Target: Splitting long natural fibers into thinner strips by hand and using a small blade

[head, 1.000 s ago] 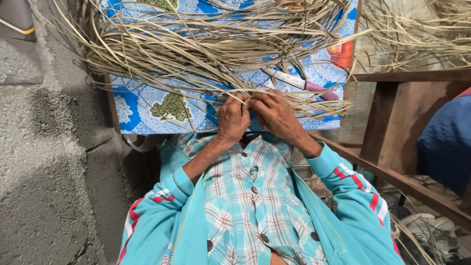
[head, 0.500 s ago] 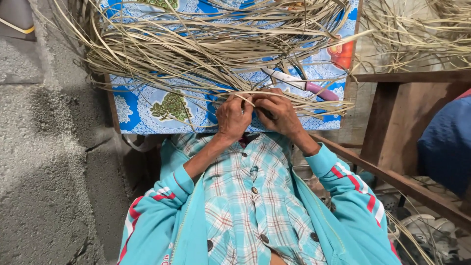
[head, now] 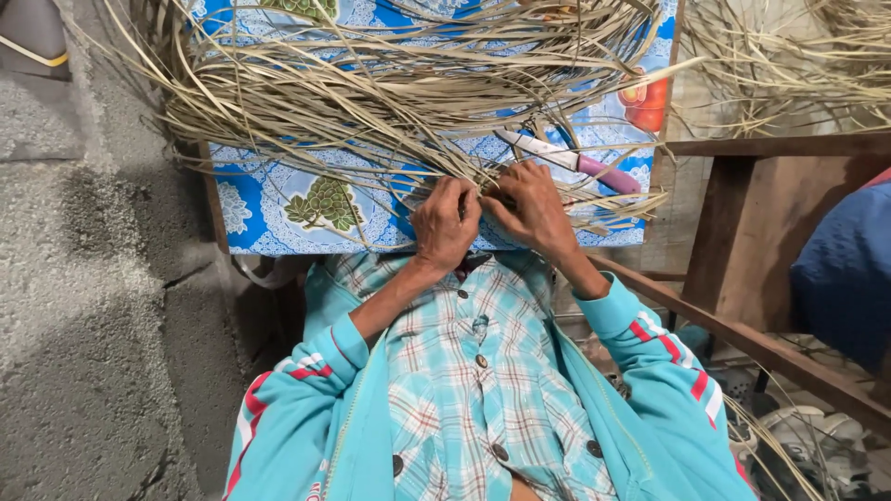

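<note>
Strips of dry, pale leaf lie in a loose heap across the table, which is covered in a blue flowered cloth, and their near ends reach the table's front edge, where both my hands work. To the far left is a grey concrete wall. My left hand comes up from a turquoise sleeve with red and white stripes, forearm slanting up and to the right, knuckles toward me, fingers curled shut around a few strip ends at the edge. My right hand sits just beside it, touching or nearly so, wrist bent inward, fingers bent down and pinching the same small bunch of strips; what lies under the fingertips I cannot tell. Just beyond my right hand a knife with a white blade and pink handle lies on the cloth among the strips. Farther right stands a brown wooden frame, with more dry strips above it. Against half a second ago both hands sit in much the same place, knuckles slightly closer together, and the knife has not moved
</note>
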